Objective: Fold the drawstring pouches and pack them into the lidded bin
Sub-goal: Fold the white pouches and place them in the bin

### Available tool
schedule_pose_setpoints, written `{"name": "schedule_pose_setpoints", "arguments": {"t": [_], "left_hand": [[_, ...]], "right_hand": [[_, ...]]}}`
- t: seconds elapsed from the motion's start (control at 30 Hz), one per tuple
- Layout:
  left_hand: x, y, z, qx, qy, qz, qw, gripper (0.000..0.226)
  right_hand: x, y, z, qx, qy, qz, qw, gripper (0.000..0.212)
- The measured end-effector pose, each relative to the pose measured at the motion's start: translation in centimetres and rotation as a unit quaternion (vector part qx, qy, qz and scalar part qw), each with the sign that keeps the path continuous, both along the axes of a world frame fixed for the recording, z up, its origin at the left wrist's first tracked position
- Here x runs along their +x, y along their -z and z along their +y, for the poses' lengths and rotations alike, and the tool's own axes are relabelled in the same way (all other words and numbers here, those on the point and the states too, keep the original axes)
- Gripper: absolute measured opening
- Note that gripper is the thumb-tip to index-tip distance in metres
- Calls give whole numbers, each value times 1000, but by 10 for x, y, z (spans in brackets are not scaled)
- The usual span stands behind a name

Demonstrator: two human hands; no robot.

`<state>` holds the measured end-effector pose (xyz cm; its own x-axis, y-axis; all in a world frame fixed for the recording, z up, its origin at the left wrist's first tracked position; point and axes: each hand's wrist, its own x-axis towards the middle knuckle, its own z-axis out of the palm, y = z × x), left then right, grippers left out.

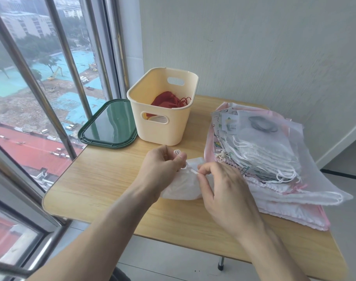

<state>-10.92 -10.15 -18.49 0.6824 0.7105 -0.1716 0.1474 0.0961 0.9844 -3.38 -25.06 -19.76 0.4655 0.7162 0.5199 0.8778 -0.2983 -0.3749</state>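
We have a white drawstring pouch [182, 189] bunched on the wooden table [104, 179] at about 6 o'clock from the cream bin [163, 126]. Our left hand [163, 165] is curled around its gathered neck and a loop of white cord [178, 153], while our right hand [219, 183] pinches the cord's other end between thumb and fingertip.

The thin fabric looks slippery, so if we let go of the cord before it is wound tight the bundle may spring open and take more room in the bin. Our right wrist sits just beside the stack of unfolded pouches [260, 159] at 3 o'clock; a careless sweep could snag those loose cords and drag the pile off the table's edge. The green lid [110, 124], at 9 o'clock from the bin, overhangs the table's window-side edge and could be knocked off.

Our hands cover most of the pouch, so its fold is hard to judge. Below the red pouch [167, 101] in the bin, something yellow shows through the handle slot, possibly another pouch.
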Motion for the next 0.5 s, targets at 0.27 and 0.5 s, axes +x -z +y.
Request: {"name": "schedule_pose_setpoints", "arguments": {"t": [0.27,0.5], "left_hand": [[4,1,-3,91,22,75,993,18],[5,-1,-5,125,20,95,987,16]], "right_hand": [[-12,-7,-4,-94,-32,4,995,14],[-18,-10,-7,-119,-70,-1,990,11]]}}
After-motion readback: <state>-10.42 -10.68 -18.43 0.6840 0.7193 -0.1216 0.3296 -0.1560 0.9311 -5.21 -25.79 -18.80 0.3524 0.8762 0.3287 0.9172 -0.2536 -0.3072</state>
